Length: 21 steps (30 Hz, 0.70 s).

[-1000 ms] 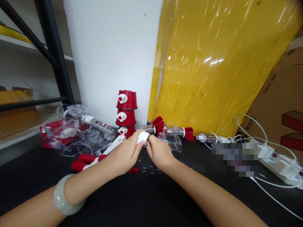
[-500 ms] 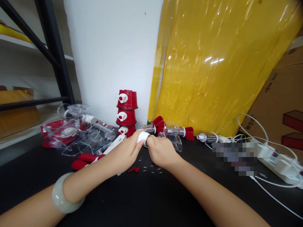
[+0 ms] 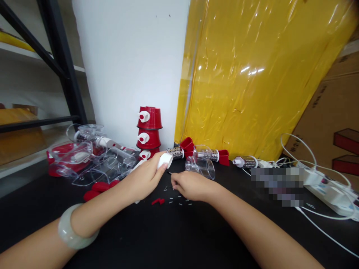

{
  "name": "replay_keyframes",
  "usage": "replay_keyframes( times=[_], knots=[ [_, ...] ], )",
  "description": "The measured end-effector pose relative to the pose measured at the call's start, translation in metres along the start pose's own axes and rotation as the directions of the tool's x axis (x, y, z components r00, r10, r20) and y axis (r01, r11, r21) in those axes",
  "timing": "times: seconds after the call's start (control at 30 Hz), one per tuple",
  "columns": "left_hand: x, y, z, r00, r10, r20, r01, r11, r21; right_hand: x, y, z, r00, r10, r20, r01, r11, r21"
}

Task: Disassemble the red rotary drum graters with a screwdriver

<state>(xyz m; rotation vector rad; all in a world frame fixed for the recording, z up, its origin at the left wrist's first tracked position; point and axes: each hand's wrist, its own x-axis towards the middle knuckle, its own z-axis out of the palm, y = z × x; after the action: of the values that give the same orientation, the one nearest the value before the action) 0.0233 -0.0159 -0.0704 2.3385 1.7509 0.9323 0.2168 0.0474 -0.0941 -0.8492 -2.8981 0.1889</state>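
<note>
My left hand (image 3: 146, 177) is closed around a white plastic part (image 3: 165, 160), whose round end points to the right; the rest of it is hidden by the fingers. Just right of it, my right hand (image 3: 189, 185) is closed in a pinch, apart from the white part. A thin dark rod (image 3: 169, 172) sticks out from its fingertips. Below the hands, several small metal pins or screws (image 3: 180, 204) are scattered on the black table (image 3: 179, 239). A small red plastic piece (image 3: 158, 201) lies beside them.
Red bases (image 3: 149, 118) stand stacked at the back. Clear plastic housings (image 3: 112, 164) and red pieces (image 3: 98, 186) crowd the left. Metal grater drums (image 3: 176, 152) lie behind the hands. White cables and a power strip (image 3: 331, 198) are at the right.
My right hand has come away from the white part, down and slightly right, and a thin dark rod now shows at its fingertips. My left hand still holds the white part, shifted slightly left.
</note>
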Motion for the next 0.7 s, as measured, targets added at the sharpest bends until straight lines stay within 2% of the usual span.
replay_keyframes(
  times=[0.13,0.23,0.3,0.4,0.5,0.57,0.63,0.7],
  knots=[
    [0.000,-0.004,0.004,0.999,0.045,-0.004,-0.044,0.998,0.040,0.002,0.001,0.000,0.997,0.010,0.076,-0.012,1.000,0.024],
    [0.001,-0.006,0.004,0.996,0.085,-0.027,-0.082,0.994,0.072,-0.005,0.000,-0.025,0.999,0.043,0.031,-0.043,0.999,0.005],
    [0.001,-0.006,0.002,0.992,0.113,-0.061,-0.107,0.990,0.087,-0.018,-0.003,-0.047,0.993,0.110,-0.041,-0.112,0.993,-0.042],
    [0.000,-0.003,-0.001,0.983,0.154,-0.102,-0.142,0.983,0.115,-0.042,-0.007,-0.066,0.955,0.294,0.030,-0.285,0.945,-0.160],
    [-0.002,0.001,-0.003,0.981,0.160,-0.113,-0.135,0.970,0.203,-0.061,-0.006,-0.055,0.864,0.496,0.089,-0.451,0.840,-0.303],
    [-0.004,0.003,-0.004,0.985,0.128,-0.114,-0.091,0.953,0.290,-0.068,-0.001,-0.038,0.826,0.556,0.091,-0.501,0.798,-0.335],
    [-0.006,0.005,-0.004,0.988,0.106,-0.117,-0.057,0.931,0.359,-0.071,0.007,-0.021,0.821,0.564,0.088,-0.510,0.794,-0.330],
    [-0.006,0.006,-0.005,0.987,0.106,-0.121,-0.050,0.916,0.398,-0.072,0.015,-0.010,0.847,0.526,0.077,-0.482,0.821,-0.307]
  ],
)
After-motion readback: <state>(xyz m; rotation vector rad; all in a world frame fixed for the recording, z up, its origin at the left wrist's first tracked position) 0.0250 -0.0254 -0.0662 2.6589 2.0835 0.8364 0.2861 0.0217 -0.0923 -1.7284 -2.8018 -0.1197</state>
